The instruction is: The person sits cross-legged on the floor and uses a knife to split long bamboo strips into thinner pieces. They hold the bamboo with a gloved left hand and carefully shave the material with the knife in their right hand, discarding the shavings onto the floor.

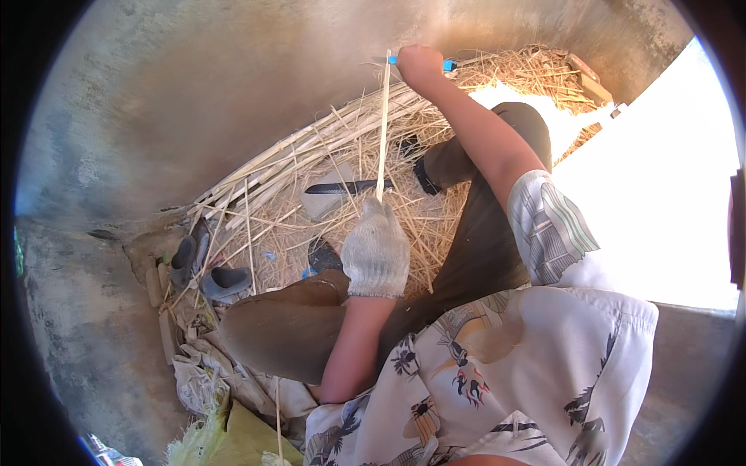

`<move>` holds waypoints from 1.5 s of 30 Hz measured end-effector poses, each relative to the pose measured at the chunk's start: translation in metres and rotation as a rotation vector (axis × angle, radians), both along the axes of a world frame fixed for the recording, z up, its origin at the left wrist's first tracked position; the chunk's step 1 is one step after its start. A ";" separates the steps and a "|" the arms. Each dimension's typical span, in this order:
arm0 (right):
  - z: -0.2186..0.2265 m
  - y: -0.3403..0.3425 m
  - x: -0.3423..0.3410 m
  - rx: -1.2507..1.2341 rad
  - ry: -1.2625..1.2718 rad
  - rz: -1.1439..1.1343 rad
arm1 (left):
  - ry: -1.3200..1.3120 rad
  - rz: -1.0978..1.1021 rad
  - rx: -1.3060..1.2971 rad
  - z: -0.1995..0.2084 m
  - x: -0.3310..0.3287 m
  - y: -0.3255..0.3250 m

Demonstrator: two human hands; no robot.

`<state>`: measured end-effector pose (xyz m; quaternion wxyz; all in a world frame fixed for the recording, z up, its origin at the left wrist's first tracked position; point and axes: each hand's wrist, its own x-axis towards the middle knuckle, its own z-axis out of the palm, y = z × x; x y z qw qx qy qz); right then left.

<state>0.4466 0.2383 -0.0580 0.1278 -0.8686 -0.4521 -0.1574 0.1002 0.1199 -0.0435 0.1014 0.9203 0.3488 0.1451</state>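
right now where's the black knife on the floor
In the head view, the black knife lies just above and left of centre, across a flat pale slab, beyond the gloved left hand.

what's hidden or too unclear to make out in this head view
- Blue handle, head view: its middle is hidden inside the right hand.
- Pale strip, head view: its lower end is hidden by the gloved left hand.
- Yellow-green sack, head view: cut off by the lower edge.
- White area at right, head view: glare washes out any detail.
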 end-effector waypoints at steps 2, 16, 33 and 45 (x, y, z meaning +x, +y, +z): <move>-0.008 -0.010 0.009 -0.039 0.042 -0.053 | -0.014 0.035 -0.150 0.001 0.009 -0.003; 0.088 -0.059 0.059 0.344 1.057 0.083 | -0.217 0.047 -0.300 -0.009 -0.005 0.018; 0.085 -0.030 -0.082 0.550 1.462 0.459 | -0.930 0.160 -1.795 0.043 -0.015 0.031; 0.059 -0.036 -0.147 0.237 0.090 0.651 | -1.096 0.271 -1.575 0.055 -0.023 0.045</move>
